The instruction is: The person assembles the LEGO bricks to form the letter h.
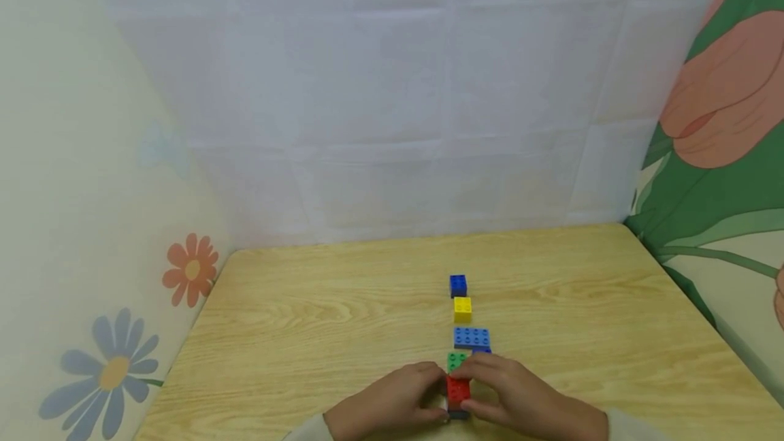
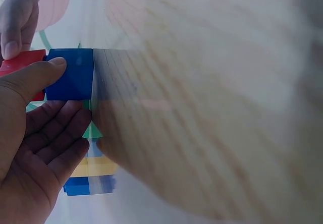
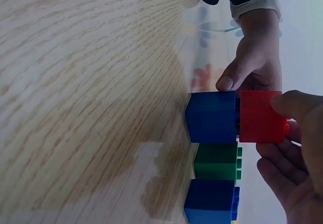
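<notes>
A red brick [image 1: 458,392] stands on top of a dark blue brick [image 3: 212,118] near the front of the table. Between the two, a narrow gap with studs shows in the right wrist view. My right hand [image 1: 517,390] pinches the red brick between thumb and fingers. My left hand [image 1: 398,400] holds the dark blue brick from the left side, its thumb [image 2: 50,72] against the near face. Just behind them is a green brick [image 1: 456,361], partly covered by my right fingers. Another dark blue brick [image 3: 209,201] sits beside the green one, mostly hidden in the head view.
Farther back, a wide lighter blue brick [image 1: 471,337], a yellow brick [image 1: 462,309] and a small blue brick [image 1: 458,286] form a rough line on the wooden table [image 1: 318,298]. A white sheet [image 1: 398,87] hangs behind the table, with patterned walls on both sides.
</notes>
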{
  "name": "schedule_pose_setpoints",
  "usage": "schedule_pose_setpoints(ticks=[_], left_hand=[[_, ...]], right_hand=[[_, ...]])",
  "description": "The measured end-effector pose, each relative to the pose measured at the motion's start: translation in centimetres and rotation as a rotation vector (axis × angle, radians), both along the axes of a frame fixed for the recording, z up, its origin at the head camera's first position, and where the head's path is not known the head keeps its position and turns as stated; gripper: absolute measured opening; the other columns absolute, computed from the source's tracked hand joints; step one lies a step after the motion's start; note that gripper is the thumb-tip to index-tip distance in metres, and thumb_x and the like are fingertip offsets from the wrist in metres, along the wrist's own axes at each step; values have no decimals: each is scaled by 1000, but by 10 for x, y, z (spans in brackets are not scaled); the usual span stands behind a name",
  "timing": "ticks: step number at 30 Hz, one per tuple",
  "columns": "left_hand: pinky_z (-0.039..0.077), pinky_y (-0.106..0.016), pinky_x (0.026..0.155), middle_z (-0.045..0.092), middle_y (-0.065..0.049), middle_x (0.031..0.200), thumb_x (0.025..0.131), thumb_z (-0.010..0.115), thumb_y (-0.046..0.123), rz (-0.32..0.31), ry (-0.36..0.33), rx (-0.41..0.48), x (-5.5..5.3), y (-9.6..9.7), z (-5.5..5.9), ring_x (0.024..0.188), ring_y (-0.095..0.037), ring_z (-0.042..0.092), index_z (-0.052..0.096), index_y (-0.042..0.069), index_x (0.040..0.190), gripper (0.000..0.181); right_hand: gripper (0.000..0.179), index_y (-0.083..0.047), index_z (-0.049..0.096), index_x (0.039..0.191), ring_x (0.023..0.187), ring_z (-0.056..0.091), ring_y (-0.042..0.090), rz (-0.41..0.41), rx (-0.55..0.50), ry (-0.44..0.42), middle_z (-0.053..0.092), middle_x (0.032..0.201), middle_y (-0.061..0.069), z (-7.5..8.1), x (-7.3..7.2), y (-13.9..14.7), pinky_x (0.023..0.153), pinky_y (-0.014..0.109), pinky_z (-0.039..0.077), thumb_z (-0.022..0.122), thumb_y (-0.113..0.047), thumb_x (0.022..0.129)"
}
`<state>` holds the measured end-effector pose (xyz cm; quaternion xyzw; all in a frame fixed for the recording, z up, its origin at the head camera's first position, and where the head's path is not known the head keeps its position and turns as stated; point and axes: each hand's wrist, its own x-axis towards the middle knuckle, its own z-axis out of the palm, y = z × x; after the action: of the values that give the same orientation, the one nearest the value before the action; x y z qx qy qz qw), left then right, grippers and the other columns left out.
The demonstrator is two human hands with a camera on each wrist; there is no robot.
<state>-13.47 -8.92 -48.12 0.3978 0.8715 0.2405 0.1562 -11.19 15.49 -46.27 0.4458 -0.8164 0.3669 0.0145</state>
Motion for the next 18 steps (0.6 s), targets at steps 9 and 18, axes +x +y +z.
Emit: schedule_pose_setpoints(ticks=[9, 18], left_hand=[[50, -18, 83, 59, 19, 106, 88, 72, 40, 19, -33, -20, -1, 1, 2, 94, 7, 53, 64, 21, 116, 34], [50, -18, 83, 59, 19, 105, 88, 73, 39, 14, -17, -18, -1, 2, 3, 95, 7, 54, 65, 20, 115, 34]], right_hand=[[29, -16, 63, 122, 104, 59, 5, 1, -7, 14, 60, 116, -11, -1, 1, 0, 83, 24, 55, 67, -24, 94], [30, -15, 63, 122, 104, 59, 4, 7, -10, 26, 60, 116, -10, -1, 2, 0, 83, 22, 54, 67, -23, 94]])
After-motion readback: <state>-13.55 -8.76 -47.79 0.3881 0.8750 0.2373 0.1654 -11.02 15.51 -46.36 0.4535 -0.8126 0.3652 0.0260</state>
